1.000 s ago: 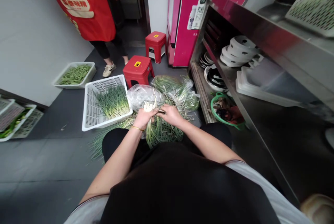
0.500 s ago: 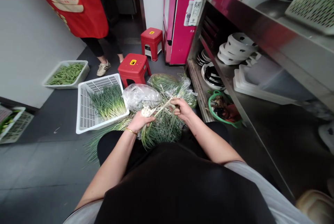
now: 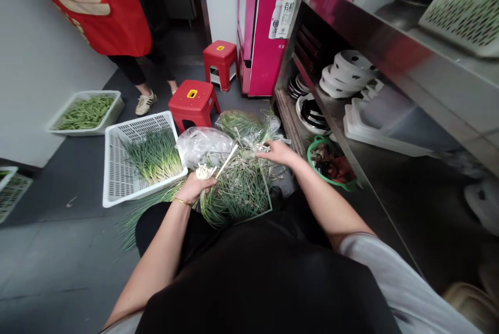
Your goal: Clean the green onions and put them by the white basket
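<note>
My left hand (image 3: 192,187) is closed around a bunch of scallions (image 3: 205,172), white ends up and green leaves hanging down. One longer pale scallion stalk (image 3: 227,160) sticks out of this hand towards the upper right. My right hand (image 3: 279,152) is apart from the bunch, over the right side of the heap. Its fingers are bent together around pale strands that I cannot make out clearly. Below both hands lies a tangled heap of scallion leaves and dry peelings (image 3: 245,186). Clear plastic bags (image 3: 202,146) lie just behind it, one with more greens (image 3: 241,123).
A white basket (image 3: 117,168) holds trimmed scallions at the left. Beyond are a bin of green beans (image 3: 83,113), two red stools (image 3: 193,103) and a person in a red apron (image 3: 117,17). A steel shelf (image 3: 362,27) with dishes and a green basket (image 3: 331,162) stand right.
My right hand has let go of the scallion stalk and moved right, away from my left hand. The stalk stays in my left hand. The view has shifted slightly to the right.
</note>
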### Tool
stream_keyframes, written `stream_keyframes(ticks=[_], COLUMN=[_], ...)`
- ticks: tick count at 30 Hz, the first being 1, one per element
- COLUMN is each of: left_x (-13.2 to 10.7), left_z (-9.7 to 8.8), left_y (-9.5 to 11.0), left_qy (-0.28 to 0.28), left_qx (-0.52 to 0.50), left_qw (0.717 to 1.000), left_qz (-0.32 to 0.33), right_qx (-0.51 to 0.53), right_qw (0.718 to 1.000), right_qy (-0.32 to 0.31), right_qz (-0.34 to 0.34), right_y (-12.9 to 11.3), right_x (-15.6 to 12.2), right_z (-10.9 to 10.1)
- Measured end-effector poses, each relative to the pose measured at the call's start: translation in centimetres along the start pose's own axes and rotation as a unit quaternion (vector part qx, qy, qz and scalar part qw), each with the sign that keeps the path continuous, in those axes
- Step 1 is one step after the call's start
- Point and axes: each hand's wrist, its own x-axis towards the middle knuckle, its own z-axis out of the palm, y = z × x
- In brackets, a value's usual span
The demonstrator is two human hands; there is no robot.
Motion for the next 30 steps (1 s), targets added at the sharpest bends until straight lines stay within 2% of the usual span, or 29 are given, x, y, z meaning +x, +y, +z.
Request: stream_keyframes(ticks=[3,5,8,11,15,18,22,25,28,30], left_x=[-0.1,-0.1,0.4,0.9,0.9,0.5,0.2,0.2,0.0,-0.4], left_z=[0.7,1.6,3.1,3.5,2.3,2.4,4.7,6.3,6.2,5.5], left_y=[0.7,1.3,2.7,3.9,4.6,4.7,4.6,4.2,3.9,3.9], left_qy=[-0.042,-0.055,-0.039,-0.02,0.024,0.047,0.04,0.046,0.03,0.001], left_qx=[0.03,0.015,-0.026,-0.073,-0.189,-0.189,-0.087,-0.022,-0.073,-0.107], left_qw=[0.999,0.998,0.999,0.997,0.981,0.98,0.993,0.997,0.996,0.994], left_qz=[-0.002,-0.005,0.003,0.013,0.025,0.029,0.065,0.052,0.035,0.025], right_qx=[0.038,0.049,0.068,0.186,0.373,0.425,0.412,0.393,0.35,0.291], right_qw=[0.997,0.994,0.993,0.979,0.915,0.888,0.898,0.911,0.933,0.955], right_qy=[0.001,-0.013,-0.061,-0.085,-0.13,-0.146,-0.13,-0.107,-0.08,-0.051], right_qz=[-0.061,-0.094,-0.072,-0.002,0.078,0.098,0.089,0.059,0.022,-0.006], right_y=[0.2,-0.2,-0.9,-1.0,-0.5,-0.3,-1.0,-1.6,-1.8,-1.8], right_x=[0.8,1.0,1.4,2.0,2.6,2.4,1.7,1.1,0.6,0.3], right_z=[4.8,7.6,10.1,9.9,8.0,8.0,10.0,11.5,12.1,11.6])
